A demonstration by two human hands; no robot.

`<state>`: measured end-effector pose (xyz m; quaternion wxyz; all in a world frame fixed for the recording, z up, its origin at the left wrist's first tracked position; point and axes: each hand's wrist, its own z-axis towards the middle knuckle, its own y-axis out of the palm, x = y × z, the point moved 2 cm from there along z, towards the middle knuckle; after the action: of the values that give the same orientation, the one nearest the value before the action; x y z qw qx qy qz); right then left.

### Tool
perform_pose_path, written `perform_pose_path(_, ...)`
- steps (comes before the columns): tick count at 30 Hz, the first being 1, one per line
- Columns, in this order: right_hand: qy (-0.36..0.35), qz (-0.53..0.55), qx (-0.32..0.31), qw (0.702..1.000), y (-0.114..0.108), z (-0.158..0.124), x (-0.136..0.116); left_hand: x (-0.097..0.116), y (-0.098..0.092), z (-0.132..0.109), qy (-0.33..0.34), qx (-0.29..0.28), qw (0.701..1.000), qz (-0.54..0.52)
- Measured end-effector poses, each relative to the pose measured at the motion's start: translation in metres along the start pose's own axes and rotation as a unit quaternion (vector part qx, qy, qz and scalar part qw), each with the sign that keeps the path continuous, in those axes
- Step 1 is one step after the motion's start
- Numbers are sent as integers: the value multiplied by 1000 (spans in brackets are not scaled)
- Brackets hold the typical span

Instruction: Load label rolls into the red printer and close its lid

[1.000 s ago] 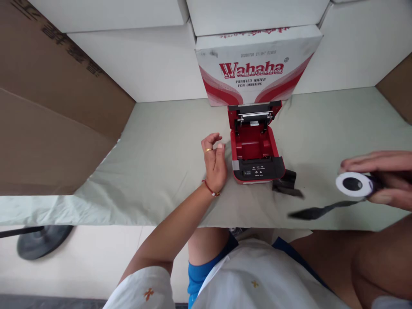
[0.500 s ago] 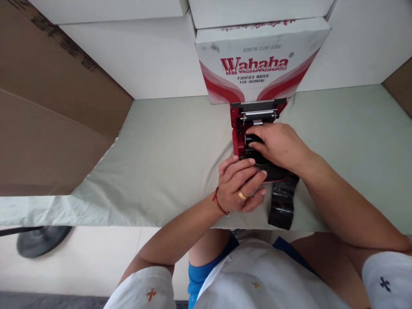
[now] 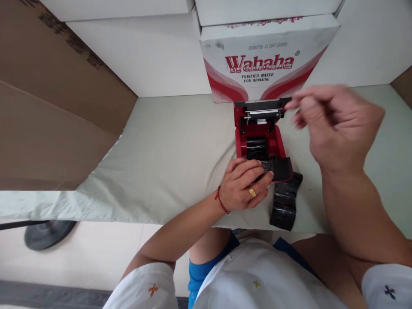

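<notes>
A small red printer [image 3: 276,143] sits on the cloth-covered table with its lid [image 3: 260,104] tipped up at the back. A black roll [image 3: 255,149] lies in its open bay. A black strip [image 3: 285,201] runs from the roll over the front and curls onto the table. My left hand [image 3: 245,185] grips the printer's front left corner, with its fingers pressed over the strip. My right hand [image 3: 334,124] is raised above the table to the right of the lid. It is smeared by motion, with curled fingers and fingertips close to the lid's right corner.
A white and red Wahaha carton [image 3: 262,56] stands right behind the printer, among plain white boxes [image 3: 138,56]. Brown cardboard [image 3: 48,107] walls the left side. A round black stand base [image 3: 48,234] rests on the floor at the lower left.
My right hand brought a white-sided roll from the right into the printer's bay, then lifted up and right towards the lid. My left hand moved onto the printer's front and stays there.
</notes>
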<state>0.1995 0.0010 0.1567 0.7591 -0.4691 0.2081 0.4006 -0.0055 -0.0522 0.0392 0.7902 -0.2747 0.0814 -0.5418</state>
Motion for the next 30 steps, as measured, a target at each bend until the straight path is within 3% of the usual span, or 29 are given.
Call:
perform_pose_path(2, -17, -34, 68, 997, 0, 5, 10, 1, 0, 2, 4, 0, 1000, 8)
perform_pose_path(7, -40, -23, 2, 999, 23, 0, 37, 6, -2, 10, 49, 42, 997, 45)
perform_pose_path(11, -93, 27, 52, 994, 19, -33, 38, 10, -2, 14, 55, 57, 994, 78)
perform_pose_path(16, -174, 9, 15, 985, 19, -72, 47, 14, 0, 12, 38, 78, 989, 123)
perform_pose_path(23, -200, 41, 66, 977, 31, -81, 58, 8, 2, 9, 34, 70, 991, 112)
perform_pose_path(26, -194, 51, 63, 978, 31, -81, 57, -3, -3, 7, 3, 78, 995, 60)
perform_pose_path(30, -179, 49, 67, 980, 30, -82, 55, -20, -11, 1, -115, 82, 989, -31)
